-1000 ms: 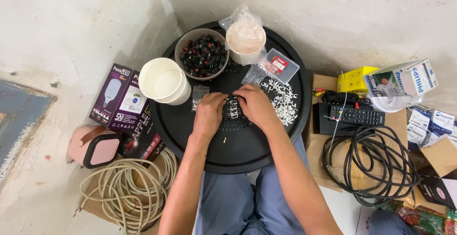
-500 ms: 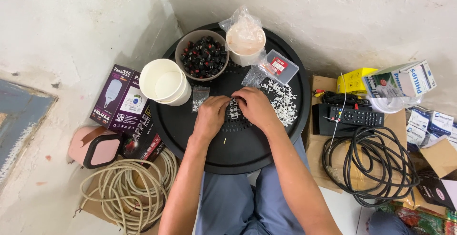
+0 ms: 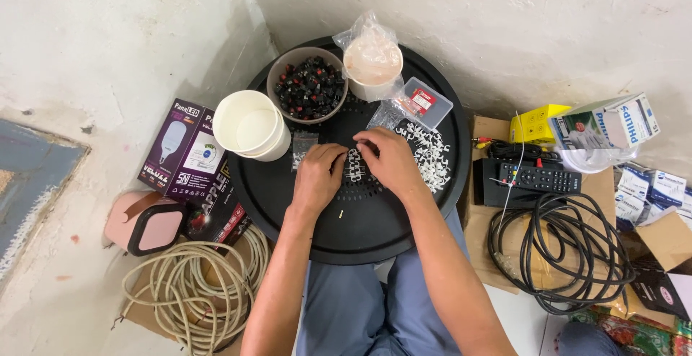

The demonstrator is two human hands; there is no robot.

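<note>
Pinching, both hands: curled fingers meet on a row of white cable clips (image 3: 353,165) at the black round tray's (image 3: 288,205) centre.
Left hand (image 3: 317,176): fingertips closed on the row's left end.
Right hand (image 3: 386,158): closed on its right end.
Loose clips (image 3: 432,158): heaped at 3 o'clock.
Grey bowl (image 3: 277,75): 11 o'clock, holding dark pieces.
Paper cups (image 3: 249,125): stacked, 9 o'clock.

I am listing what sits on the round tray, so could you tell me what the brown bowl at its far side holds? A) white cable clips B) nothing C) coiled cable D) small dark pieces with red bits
D: the brown bowl is filled with small dark pieces flecked with red.
</note>
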